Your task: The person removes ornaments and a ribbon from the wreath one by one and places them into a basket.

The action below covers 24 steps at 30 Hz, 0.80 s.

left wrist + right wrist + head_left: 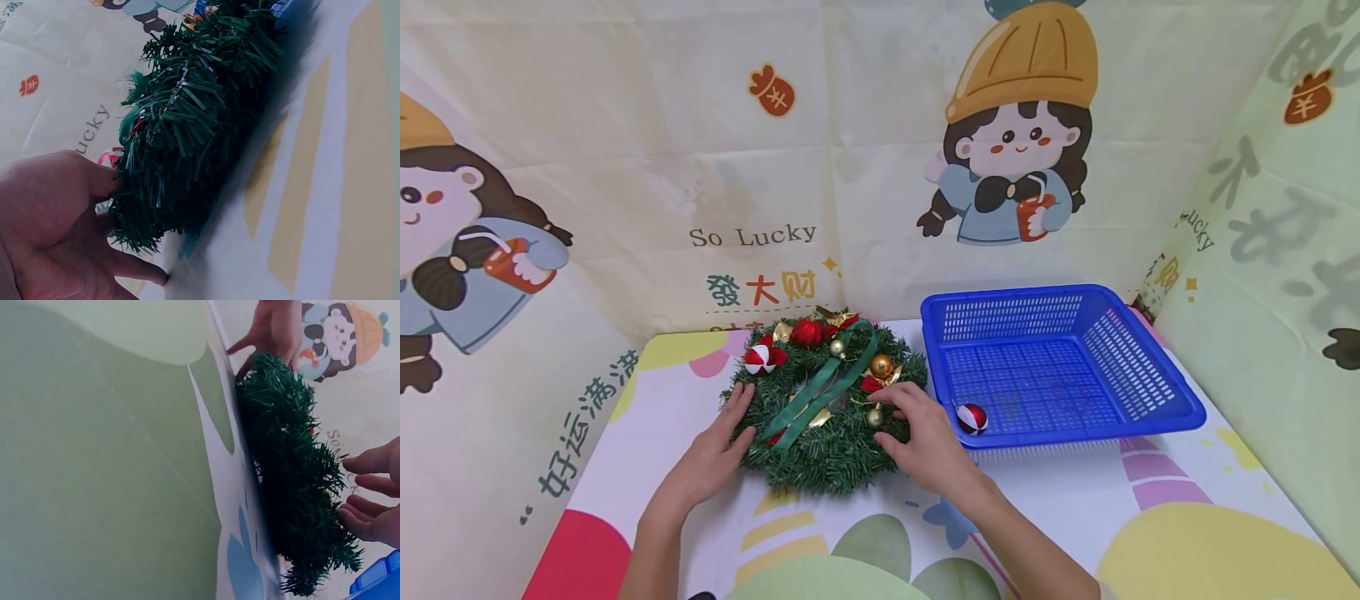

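Observation:
A green artificial wreath (835,467) lies on the table, trimmed with a green ribbon (808,392), a red ornament (808,332), a red-and-white ball (759,358), gold leaves and gold balls. My left hand (715,454) rests against its left edge, fingers spread; in the left wrist view, one finger (147,270) reaches past the wreath's underside. My right hand (928,437) is over the wreath's right side, thumb and fingertips apart around a small gold ball (874,417). In the right wrist view its fingertips (353,519) are right at the wreath's top, with a gap between them.
A blue plastic basket (1067,433) stands right of the wreath, close to my right hand. One red-and-white ball (972,418) lies in its near left corner. A patterned cloth (880,183) hangs behind the table, and a printed cover (1022,483) lies over the tabletop.

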Tool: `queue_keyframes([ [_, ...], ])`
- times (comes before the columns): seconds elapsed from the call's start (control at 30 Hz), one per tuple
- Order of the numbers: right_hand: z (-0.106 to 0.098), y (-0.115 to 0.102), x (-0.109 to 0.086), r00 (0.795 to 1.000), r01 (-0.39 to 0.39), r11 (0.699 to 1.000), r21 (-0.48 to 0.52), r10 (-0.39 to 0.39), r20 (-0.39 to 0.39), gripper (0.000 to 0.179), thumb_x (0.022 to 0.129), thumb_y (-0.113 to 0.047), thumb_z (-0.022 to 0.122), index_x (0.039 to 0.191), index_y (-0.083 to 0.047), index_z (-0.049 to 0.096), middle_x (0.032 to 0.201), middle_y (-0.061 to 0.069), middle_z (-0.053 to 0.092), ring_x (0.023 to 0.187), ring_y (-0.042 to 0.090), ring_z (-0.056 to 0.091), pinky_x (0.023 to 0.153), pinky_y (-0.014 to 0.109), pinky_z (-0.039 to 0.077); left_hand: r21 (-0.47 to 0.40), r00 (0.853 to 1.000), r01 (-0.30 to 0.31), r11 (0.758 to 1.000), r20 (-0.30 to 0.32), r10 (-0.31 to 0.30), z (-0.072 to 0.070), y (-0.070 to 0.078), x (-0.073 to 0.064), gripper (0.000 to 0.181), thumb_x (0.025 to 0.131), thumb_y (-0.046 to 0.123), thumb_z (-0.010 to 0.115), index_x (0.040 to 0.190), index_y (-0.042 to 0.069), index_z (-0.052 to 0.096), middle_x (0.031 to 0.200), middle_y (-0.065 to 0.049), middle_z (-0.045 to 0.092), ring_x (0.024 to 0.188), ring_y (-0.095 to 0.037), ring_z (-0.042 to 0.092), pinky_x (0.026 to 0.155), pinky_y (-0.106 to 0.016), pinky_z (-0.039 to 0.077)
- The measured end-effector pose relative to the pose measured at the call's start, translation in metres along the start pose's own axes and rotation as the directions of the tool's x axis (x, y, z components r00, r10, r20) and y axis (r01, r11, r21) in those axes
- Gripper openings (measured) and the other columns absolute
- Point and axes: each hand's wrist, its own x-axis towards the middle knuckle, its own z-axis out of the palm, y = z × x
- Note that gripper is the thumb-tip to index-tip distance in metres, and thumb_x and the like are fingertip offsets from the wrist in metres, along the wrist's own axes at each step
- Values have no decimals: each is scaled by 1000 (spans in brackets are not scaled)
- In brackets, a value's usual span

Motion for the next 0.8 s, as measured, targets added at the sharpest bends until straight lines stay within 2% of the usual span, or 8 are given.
queue_keyframes([
  [0.3, 5, 7, 3, 1000, -4, 999, -45, 5, 14, 47, 87, -3, 83, 130, -12, 69, 128, 1, 67, 116, 27, 67, 95, 42, 59, 3, 1000, -19, 1000, -14, 19, 0, 1, 0, 67, 112, 25, 48, 169, 11, 14, 176, -18, 4, 156, -53, 13, 119, -72, 22],
  [0.53, 9, 8, 4, 1000, -19, 996, -92, 20, 10, 47, 87, -6, 83, 131, -15, 69, 130, 1, 66, 111, 24, 66, 91, 42, 58, 0, 1000, -16, 1000, -17, 16, 0, 1, 0, 67, 112, 25, 48, 169, 12, 14, 176, -18, 3, 157, -53, 13, 119, -73, 22],
  [0.8, 13, 10, 5, 998, -52, 992, -116, 54, 16, 43, 89, -7, 82, 130, -15, 70, 132, 3, 65, 121, 31, 63, 94, 50, 56, 1, 1000, -13, 1000, -12, 13, 0, 1, 0, 67, 112, 25, 48, 169, 12, 14, 176, -17, 3, 157, -52, 13, 120, -72, 22],
])
